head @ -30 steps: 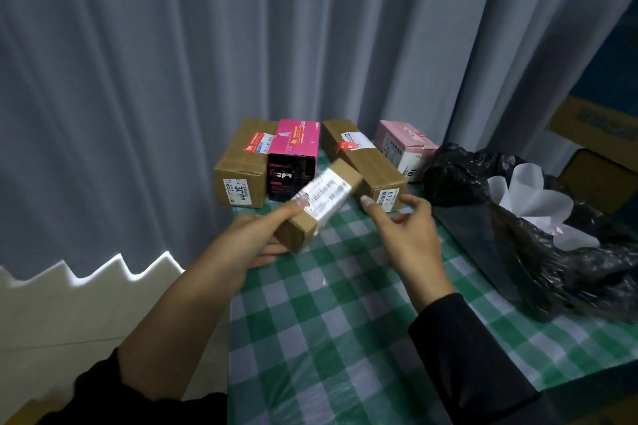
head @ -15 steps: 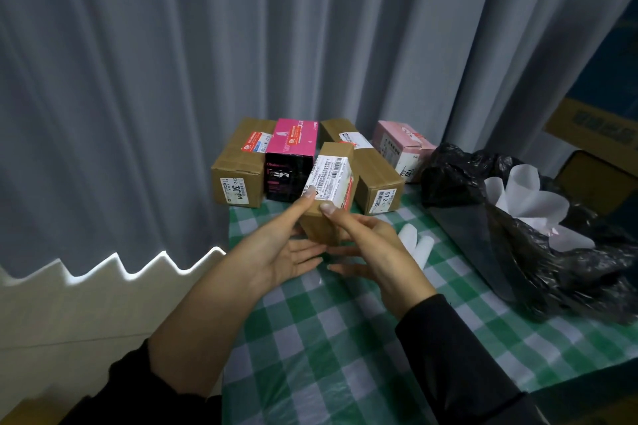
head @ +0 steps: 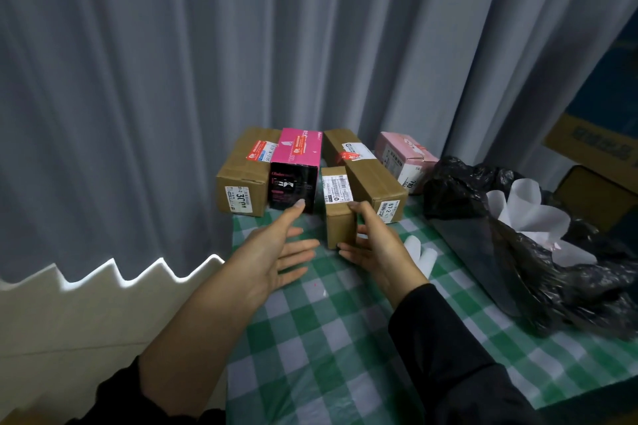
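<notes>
**Item:** small carton (head: 340, 217). Plain brown cardboard, oblong, lying on the worktop (head: 345, 348) with its long axis pointing away from us. We place it in the row of parcels at the far edge, between the magenta-and-black box (head: 295, 169) and the long brown carton (head: 366, 176), with its near end jutting forward of both. A white shipping label covers most of the top. We note a barcode and a small round mark on it, but the print is too fine for us to read.

**Right hand** (head: 379, 248): holds the carton's near end, thumb on the top right edge, fingers (head: 348, 250) curled against the foot of the front face.

**Left hand** (head: 276, 252): clear of the carton, palm turned inward, fingers (head: 300, 245) straight and spread, gripping nothing.

**Obscured:**
- Black plastic bag (head: 569, 269): cut off by the right frame edge. We make out only white paper inside.
- Carton's right flank: hidden, so we cannot tell whether it touches its neighbour.
- White roll (head: 424, 254): partly behind the right hand.
</notes>
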